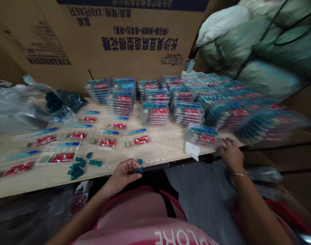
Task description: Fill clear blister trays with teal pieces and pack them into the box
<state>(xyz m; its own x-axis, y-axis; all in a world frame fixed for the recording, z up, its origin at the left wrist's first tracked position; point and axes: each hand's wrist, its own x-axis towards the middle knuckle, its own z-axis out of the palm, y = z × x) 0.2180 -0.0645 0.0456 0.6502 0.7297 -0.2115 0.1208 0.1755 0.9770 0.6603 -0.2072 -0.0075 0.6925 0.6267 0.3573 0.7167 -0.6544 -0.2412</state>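
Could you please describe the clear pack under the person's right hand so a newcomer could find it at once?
Start at the wooden table and follow its near edge rightwards. There the right hand touches a clear pack with teal pieces and a red label. Unlike the stacked packs behind, it lies alone beside a white wad.

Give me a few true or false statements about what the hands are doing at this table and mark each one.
1. The left hand pinches a small teal piece. True.
2. The right hand rests on the big cardboard box. False: it touches a clear pack at the table's edge.
3. Loose teal pieces lie on the table. True.
4. The stacked packs sit on the floor. False: they stand on the table.
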